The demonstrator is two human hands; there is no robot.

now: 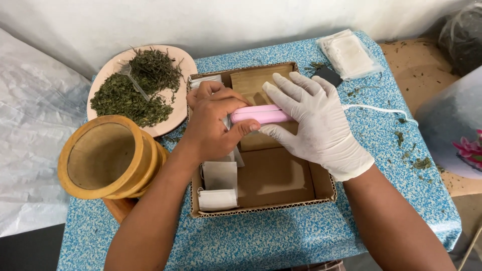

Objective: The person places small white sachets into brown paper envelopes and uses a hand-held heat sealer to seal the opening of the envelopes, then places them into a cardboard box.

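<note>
Pink and slim, the heat sealer (261, 115) sits above the shallow cardboard box (321, 183), gripped from both ends. Left hand (213, 123), bare, has its fingers clenched on the near end; right hand (316, 125), in a white glove, grasps the far end where a white cord (381, 110) leaves. Filled tea bags (218, 185) lie inside the box's left edge. Left of the box stand a wooden mortar (108, 158) and a plate of dried herbs (175, 118).

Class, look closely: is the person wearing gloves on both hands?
No: only the right hand wears a white glove, while the left hand is bare; both grip the pink device.
</note>
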